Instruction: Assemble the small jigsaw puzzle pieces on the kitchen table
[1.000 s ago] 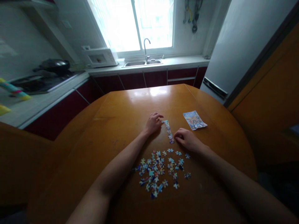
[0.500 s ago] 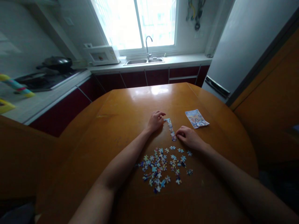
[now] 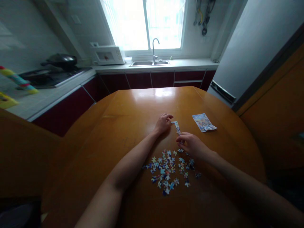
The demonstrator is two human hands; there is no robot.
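A narrow strip of joined jigsaw pieces (image 3: 177,127) lies on the wooden table, with a short corner at its far end. My left hand (image 3: 163,123) rests beside that far end, fingers curved and apart, the thumb close to the end piece. Over the strip's near end is my right hand (image 3: 191,144), its thumb and fingers closed around the last pieces, which they partly hide. Many loose jigsaw pieces (image 3: 167,169) are spread between my forearms, some partly covered by my right hand.
A creased picture sheet (image 3: 204,122) lies right of the strip on the table (image 3: 133,117). Beyond the table's far edge are a counter with a sink (image 3: 142,63), a microwave (image 3: 108,55) and a wok (image 3: 61,60) on the stove. A fridge (image 3: 239,47) stands at right.
My right hand has moved left onto the near end of the strip, covering it. My left hand stays by the far end. The whole view has shifted slightly.
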